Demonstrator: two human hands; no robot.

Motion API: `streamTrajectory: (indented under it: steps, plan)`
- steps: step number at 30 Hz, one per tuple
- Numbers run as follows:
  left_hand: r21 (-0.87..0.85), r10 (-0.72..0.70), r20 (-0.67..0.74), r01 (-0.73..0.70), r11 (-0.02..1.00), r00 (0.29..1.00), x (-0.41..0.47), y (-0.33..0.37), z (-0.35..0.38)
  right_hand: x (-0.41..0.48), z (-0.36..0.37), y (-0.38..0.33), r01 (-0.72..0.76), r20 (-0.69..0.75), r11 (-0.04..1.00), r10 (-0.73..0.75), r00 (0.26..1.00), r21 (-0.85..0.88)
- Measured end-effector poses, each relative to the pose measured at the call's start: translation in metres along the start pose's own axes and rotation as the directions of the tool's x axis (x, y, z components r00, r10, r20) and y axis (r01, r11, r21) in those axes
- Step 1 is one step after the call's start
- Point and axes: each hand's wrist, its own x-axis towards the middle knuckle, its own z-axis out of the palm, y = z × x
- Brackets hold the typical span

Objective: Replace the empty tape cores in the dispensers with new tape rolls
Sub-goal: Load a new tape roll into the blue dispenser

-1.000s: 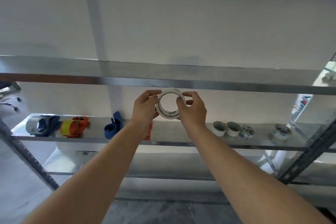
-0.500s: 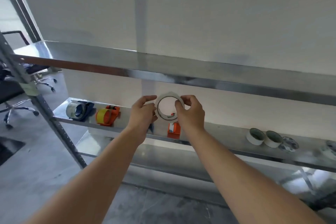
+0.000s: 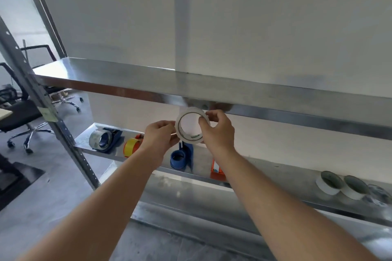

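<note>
Shiny steel shelf (image 3: 275,176). Left to right on it:
- blue dispenser with clear tape roll (image 3: 101,140)
- orange dispenser with yellow roll (image 3: 131,148)
- blue dispenser with bare blue core (image 3: 180,155)
- orange dispenser (image 3: 216,170), partly hidden
- well apart, at the right: white tape roll (image 3: 328,183), second white roll (image 3: 356,187) beside it, pale roll (image 3: 379,195) at the frame edge

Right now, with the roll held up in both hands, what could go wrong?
1. The white tape roll is held in the air only by the fingers of the left hand and right hand. A slip could drop it onto the blue tape dispenser or past the lower shelf to the floor.
2. It sits just under the upper shelf edge, so raising it could knock the roll or knuckles.
</note>
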Motion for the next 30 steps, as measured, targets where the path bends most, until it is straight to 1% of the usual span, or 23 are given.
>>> streamTrajectory:
  steps: [4,11,16,21,24,26,28,30]
  plan:
    - [-0.012,0.015,0.069,-0.014,1.000,0.998,0.015,0.007,-0.018,0.000,0.021,-0.012,0.004,-0.029,1.000,-0.003,1.000,0.016]
    - [0.053,0.079,0.219,-0.093,0.994,0.972,0.047,0.015,-0.055,-0.019,0.067,-0.035,-0.037,-0.201,0.999,0.042,0.979,0.031]
    - [0.126,0.169,0.236,-0.202,0.971,0.957,0.059,0.014,-0.081,-0.041,0.100,-0.053,-0.084,-0.287,0.995,0.096,0.953,0.056]
    - [0.180,0.210,0.293,-0.270,0.946,0.933,0.055,0.007,-0.092,-0.047,0.116,-0.062,-0.104,-0.336,0.994,0.094,0.937,-0.012]
    - [0.190,0.247,0.284,-0.306,0.933,0.927,0.057,0.006,-0.095,-0.050,0.118,-0.066,-0.132,-0.334,0.991,0.117,0.935,-0.024]
    - [0.186,0.239,0.267,-0.293,0.938,0.934,0.056,0.007,-0.094,-0.052,0.115,-0.066,-0.168,-0.299,0.985,0.146,0.943,-0.049]
    - [0.201,0.239,0.254,-0.293,0.935,0.937,0.056,0.009,-0.094,-0.053,0.108,-0.067,-0.200,-0.257,0.972,0.162,0.953,-0.127]
    - [0.220,0.267,0.259,-0.326,0.919,0.928,0.056,0.012,-0.094,-0.052,0.101,-0.069,-0.188,-0.220,0.950,0.133,0.966,-0.249]
